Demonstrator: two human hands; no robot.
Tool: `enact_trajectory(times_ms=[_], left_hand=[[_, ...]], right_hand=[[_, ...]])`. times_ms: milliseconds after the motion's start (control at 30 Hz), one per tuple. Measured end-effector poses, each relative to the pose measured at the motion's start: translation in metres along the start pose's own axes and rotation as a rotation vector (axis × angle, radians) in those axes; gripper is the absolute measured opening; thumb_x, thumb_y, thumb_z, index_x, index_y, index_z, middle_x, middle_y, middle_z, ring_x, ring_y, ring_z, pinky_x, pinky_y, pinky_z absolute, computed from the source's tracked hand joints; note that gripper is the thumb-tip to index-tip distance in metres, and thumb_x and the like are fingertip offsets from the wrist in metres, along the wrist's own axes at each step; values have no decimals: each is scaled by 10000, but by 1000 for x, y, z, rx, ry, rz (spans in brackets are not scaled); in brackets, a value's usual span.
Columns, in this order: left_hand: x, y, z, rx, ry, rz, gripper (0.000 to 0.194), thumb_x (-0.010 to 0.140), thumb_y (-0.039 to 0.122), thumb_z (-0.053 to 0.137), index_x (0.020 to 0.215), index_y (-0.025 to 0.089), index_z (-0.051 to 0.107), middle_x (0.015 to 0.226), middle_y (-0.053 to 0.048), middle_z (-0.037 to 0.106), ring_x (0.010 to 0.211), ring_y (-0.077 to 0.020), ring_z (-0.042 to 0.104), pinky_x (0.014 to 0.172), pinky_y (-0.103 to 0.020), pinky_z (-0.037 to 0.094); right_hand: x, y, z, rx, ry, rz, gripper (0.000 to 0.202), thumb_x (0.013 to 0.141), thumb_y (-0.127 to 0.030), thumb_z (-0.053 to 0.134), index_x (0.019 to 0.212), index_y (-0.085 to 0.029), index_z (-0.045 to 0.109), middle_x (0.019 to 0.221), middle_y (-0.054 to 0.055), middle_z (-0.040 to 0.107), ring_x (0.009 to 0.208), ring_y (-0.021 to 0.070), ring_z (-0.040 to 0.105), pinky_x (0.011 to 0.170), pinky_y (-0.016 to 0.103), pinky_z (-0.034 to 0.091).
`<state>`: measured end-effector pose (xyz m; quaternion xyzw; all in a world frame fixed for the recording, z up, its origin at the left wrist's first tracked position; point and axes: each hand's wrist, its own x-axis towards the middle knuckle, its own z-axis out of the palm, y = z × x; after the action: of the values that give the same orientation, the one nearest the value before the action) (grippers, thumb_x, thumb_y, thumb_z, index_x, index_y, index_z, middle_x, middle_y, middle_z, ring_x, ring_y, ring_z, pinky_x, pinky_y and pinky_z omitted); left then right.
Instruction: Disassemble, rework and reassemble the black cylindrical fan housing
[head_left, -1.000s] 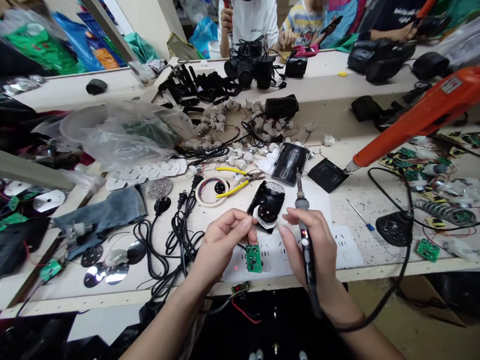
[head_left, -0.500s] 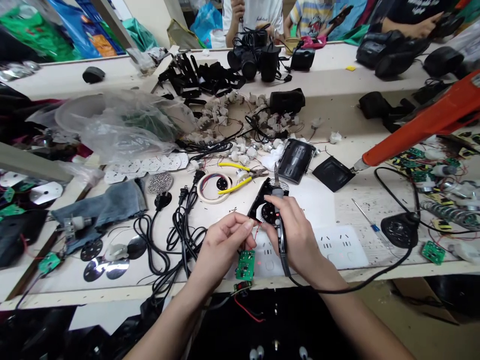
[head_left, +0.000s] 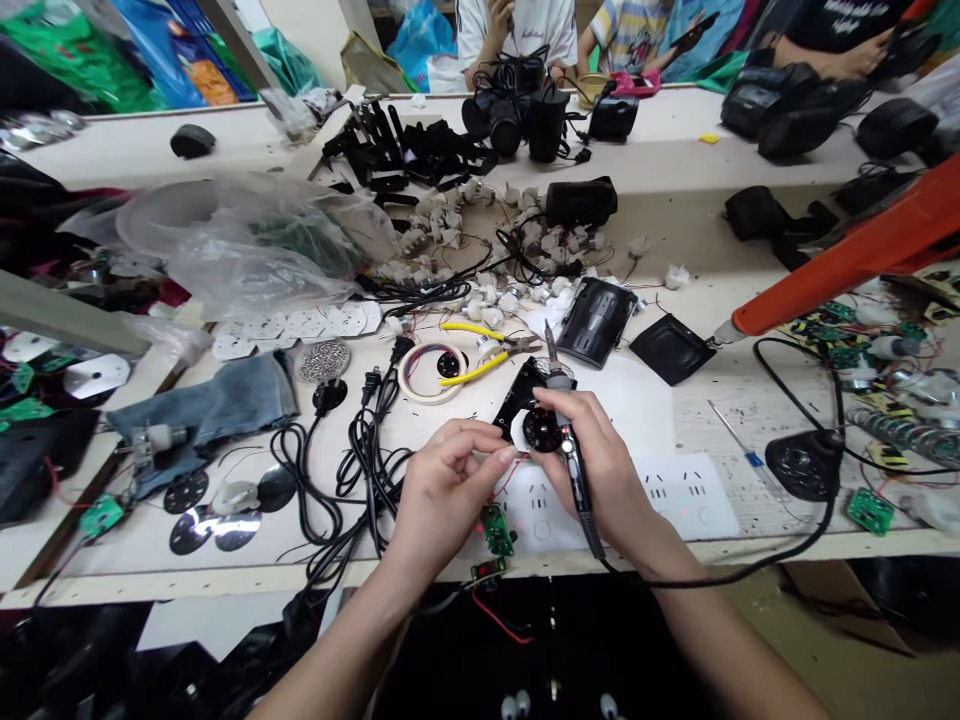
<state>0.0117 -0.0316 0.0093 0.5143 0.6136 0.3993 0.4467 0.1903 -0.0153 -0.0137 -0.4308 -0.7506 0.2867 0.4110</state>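
Board [head_left: 497, 531] turning more edge-on, dangling near front edge of surface [head_left: 697, 412]; left hand [head_left: 439, 488] pinching wires [head_left: 504, 480], right hand [head_left: 600, 462] gripping iron [head_left: 576, 485]. Likely handling light, stiff, fragile: hold by rims.

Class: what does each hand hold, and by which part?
The right hand holds the soldering iron by its handle. The left hand appears to pinch red wire near the green circuit board; exact grip unclear.

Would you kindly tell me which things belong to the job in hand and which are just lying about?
Apparently in use:
soldering iron, in the right hand
green circuit board, below the left hand

Seemingly lying about:
yellow-handled pliers
roll of tape
screwdriver
denim cloth
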Motion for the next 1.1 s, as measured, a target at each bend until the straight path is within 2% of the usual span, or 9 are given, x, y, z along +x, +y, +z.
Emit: enact_trajectory(times_ms=[167,300,433,600,767,933,1100], left_hand=[[-2,4,3,-68,-24,-143,173,680,330,760,604,181,719,943,-81,716,482,-81,506,485,-244,433],[-2,6,7,-56,8,-175,184,666,295,745,540,181,673,883,-68,726,451,-76,485,450,-236,394],[-2,9,10,-102,-16,-223,203,647,316,744,546,165,655,894,-59,709,442,-62,491,459,-233,391],[-2,9,17,-211,-80,-333,213,651,344,738,624,166,625,767,-30,702,462,-82,528,475,-224,396],[-2,8,21,-301,-56,-342,192,615,304,744,612,166,611,806,-36,713,623,-132,643,597,-241,471],[-1,8,22,-311,-44,-324,167,602,261,727,598,162,593,811,-29,698,699,-143,653,587,-215,439],[0,4,23,-262,-54,-265,143,625,254,709,617,158,604,726,5,655,639,-107,585,592,-205,425]], right_hand=[[0,0,0,10,32,17,540,873,-79,570,1367,-262,453,1114,76,540,1038,255,587,883,421,542],[1,-1,1,26,68,13,542,856,-70,579,1352,-255,465,1100,70,544,1023,246,582,887,408,534],[2,-3,2,46,124,1,541,845,-80,601,1340,-254,471,1103,62,548,1027,242,577,900,408,526],[1,-5,0,57,81,7,512,879,-83,573,1348,-253,463,1098,66,535,1026,236,573,884,388,535],[-2,-2,2,12,67,20,523,889,-76,558,1370,-250,449,1122,77,521,1056,244,573,876,380,545],[-4,0,1,11,60,28,516,901,-70,552,1373,-255,449,1141,79,517,1075,244,569,882,368,548],[-5,-3,-4,46,23,29,521,900,-62,560,1373,-244,442,1172,88,519,1100,250,565,911,377,540]])
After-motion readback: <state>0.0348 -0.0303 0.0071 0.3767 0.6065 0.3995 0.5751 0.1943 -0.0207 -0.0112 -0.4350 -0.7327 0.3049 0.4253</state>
